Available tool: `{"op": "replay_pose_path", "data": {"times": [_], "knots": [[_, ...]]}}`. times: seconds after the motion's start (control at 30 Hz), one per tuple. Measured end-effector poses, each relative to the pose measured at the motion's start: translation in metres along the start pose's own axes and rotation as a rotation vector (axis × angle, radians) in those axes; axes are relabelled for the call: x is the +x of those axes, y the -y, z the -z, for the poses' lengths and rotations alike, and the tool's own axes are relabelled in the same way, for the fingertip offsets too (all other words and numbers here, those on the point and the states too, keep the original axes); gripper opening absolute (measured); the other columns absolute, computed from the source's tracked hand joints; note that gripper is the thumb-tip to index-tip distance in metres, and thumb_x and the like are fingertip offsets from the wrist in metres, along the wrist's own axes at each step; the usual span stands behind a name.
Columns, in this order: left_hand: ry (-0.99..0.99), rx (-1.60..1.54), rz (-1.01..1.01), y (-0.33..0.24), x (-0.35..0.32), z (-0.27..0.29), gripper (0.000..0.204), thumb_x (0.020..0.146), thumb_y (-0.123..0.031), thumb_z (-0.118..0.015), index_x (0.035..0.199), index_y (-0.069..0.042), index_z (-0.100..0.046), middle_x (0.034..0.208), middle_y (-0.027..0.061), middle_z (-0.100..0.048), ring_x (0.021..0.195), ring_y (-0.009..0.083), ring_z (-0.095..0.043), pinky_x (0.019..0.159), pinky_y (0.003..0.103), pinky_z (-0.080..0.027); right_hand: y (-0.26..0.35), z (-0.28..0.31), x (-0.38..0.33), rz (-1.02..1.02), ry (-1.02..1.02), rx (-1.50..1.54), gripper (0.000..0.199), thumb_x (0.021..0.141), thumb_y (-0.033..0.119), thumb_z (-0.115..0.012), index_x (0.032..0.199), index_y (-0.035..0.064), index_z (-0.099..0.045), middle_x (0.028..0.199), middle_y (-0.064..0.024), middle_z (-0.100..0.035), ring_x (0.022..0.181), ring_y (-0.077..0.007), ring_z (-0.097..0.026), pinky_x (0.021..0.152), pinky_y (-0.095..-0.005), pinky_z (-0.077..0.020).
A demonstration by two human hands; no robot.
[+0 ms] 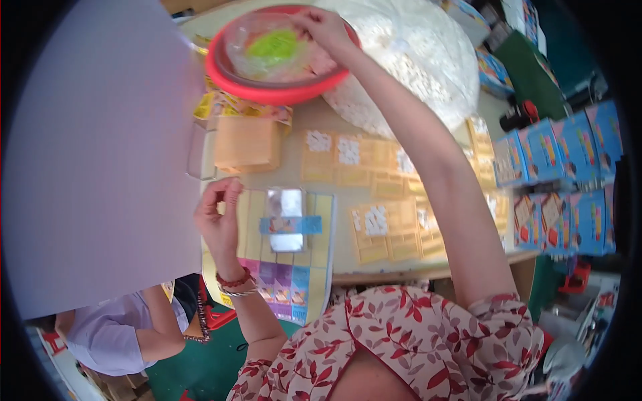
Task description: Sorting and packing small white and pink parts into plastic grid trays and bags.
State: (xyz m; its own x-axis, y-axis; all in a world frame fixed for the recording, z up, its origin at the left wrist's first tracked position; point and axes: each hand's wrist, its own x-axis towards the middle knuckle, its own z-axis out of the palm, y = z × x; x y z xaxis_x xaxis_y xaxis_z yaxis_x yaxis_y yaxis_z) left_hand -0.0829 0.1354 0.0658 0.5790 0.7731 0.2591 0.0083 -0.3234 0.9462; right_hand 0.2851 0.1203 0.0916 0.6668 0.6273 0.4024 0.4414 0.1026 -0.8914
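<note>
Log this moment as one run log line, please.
right hand: reaching into clear bag in red basin | left hand: raised, pinched, beside flat printed carton | table: yellow card trays

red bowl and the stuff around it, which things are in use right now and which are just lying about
In use:
right hand reaching into red bowl
clear bag in the bowl
left hand, pinched, beside the flat carton

Lying about:
big white sack
yellow cards
blue boxes

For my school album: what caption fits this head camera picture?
Right hand reaches into a red bowl; left hand hovers by a flattened colourful carton.
</note>
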Motion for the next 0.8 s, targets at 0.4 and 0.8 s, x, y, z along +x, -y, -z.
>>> {"op": "replay_pose_path", "data": {"times": [0.4, 0.8], "knots": [[0.06, 0.008, -0.019, -0.001, -0.014, 0.005, 0.014, 0.088, -0.016, -0.059, 0.088, -0.002, -0.063, 0.078, 0.0013, -0.062, 0.074, 0.0075, -0.055, 0.068, 0.021, -0.04, 0.063, 0.133, -0.315, -0.439, 0.491, -0.426, 0.017, 0.078, 0.009, -0.063, 0.093, 0.0019, -0.057, 0.061, -0.0076, -0.06, 0.049, -0.0133, -0.056, 0.047, -0.0263, -0.044], [0.13, -0.051, 0.014, -0.021, -0.026, -0.02, 0.012, 0.086, -0.012, -0.062, 0.087, 0.0, -0.063, 0.077, 0.0028, -0.061, 0.073, 0.0069, -0.055, 0.07, 0.02, -0.044, 0.027, 0.095, -0.393, -0.565, -0.041, -0.883, 0.025, 0.076, 0.027, -0.064, 0.07, 0.004, -0.057, 0.06, -0.0093, -0.058, 0.06, -0.026, -0.058, 0.057, -0.037, -0.0455]]}}
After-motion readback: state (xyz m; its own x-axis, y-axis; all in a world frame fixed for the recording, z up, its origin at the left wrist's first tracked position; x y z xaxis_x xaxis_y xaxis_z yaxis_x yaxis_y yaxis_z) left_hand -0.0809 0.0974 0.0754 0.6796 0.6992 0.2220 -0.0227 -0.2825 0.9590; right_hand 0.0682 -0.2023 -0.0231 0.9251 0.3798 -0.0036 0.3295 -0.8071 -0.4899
